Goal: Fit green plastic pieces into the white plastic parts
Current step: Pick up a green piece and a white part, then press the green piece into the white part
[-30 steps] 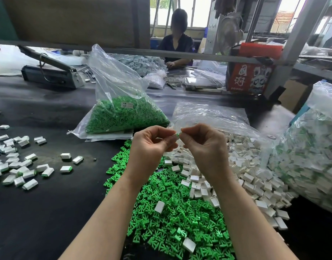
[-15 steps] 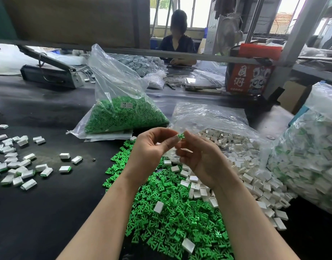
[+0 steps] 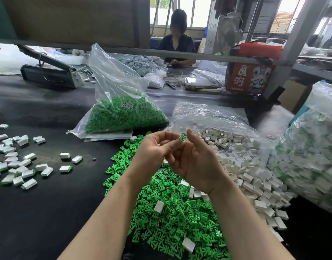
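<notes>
My left hand [image 3: 154,151] and my right hand [image 3: 197,164] meet above the black table. The left fingertips pinch a small white part [image 3: 178,142]. A green piece [image 3: 184,136] sticks out of its top end. My right thumb lies against that green piece, and the right fingers curl under the left hand. Below the hands spreads a loose pile of green pieces [image 3: 170,212] with a few white parts on it. A heap of white parts [image 3: 245,169] spills out to the right.
Several white parts with green showing [image 3: 17,166] lie scattered at the left. A bag of green pieces [image 3: 124,113] stands behind the hands, and a big full bag [image 3: 309,162] stands at the right. A person [image 3: 178,40] sits across the table, beside a red box [image 3: 249,77].
My right hand has turned palm-up and dropped a little. The green piece, hidden between the fingertips before, now shows at the top of the white part.
</notes>
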A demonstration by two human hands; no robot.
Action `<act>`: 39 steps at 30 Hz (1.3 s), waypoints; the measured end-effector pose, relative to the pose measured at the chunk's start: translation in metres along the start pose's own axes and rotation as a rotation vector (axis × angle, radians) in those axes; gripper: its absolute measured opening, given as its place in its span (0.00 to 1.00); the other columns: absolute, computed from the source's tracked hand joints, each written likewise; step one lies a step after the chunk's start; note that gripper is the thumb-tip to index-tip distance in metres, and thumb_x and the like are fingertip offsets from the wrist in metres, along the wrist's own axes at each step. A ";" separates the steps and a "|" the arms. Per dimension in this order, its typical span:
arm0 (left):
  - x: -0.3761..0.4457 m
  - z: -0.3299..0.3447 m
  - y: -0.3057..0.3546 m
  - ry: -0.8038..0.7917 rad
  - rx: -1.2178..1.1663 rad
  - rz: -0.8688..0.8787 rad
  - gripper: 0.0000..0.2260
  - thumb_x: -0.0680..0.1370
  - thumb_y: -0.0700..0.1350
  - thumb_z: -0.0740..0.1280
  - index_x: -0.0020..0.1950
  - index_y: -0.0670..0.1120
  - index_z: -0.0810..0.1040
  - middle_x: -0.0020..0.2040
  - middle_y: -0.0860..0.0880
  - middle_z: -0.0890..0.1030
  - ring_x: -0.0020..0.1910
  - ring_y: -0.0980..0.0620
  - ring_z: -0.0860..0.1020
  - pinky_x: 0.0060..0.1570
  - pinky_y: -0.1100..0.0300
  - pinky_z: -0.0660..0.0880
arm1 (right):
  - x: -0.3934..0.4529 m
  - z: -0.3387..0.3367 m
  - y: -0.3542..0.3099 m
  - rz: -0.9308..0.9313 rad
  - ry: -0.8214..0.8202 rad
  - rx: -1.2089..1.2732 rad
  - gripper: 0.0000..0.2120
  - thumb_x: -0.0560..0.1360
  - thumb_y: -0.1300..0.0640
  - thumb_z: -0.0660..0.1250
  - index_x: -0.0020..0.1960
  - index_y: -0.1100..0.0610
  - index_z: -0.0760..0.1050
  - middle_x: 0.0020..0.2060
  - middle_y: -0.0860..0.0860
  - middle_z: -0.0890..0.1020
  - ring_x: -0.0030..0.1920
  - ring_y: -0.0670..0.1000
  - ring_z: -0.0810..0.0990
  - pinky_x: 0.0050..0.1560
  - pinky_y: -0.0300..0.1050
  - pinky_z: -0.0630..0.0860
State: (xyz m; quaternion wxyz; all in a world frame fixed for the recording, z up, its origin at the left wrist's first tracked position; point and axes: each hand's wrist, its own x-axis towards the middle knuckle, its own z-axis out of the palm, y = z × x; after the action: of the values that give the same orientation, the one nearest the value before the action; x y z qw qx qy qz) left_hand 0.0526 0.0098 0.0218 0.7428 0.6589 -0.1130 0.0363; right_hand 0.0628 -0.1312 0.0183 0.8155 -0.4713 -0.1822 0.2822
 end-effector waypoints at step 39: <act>0.002 -0.001 -0.001 -0.043 -0.108 -0.006 0.07 0.71 0.43 0.71 0.47 0.43 0.80 0.33 0.45 0.82 0.30 0.53 0.81 0.32 0.61 0.78 | 0.006 0.000 0.012 -0.050 -0.068 0.254 0.23 0.80 0.45 0.55 0.58 0.62 0.78 0.29 0.49 0.69 0.30 0.45 0.66 0.30 0.37 0.62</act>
State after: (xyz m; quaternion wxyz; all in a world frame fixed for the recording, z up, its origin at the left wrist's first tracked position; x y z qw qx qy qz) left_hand 0.0544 0.0103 0.0209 0.7749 0.6187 -0.1288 0.0140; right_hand 0.0639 -0.1226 0.0082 0.8688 -0.3496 -0.1841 0.2983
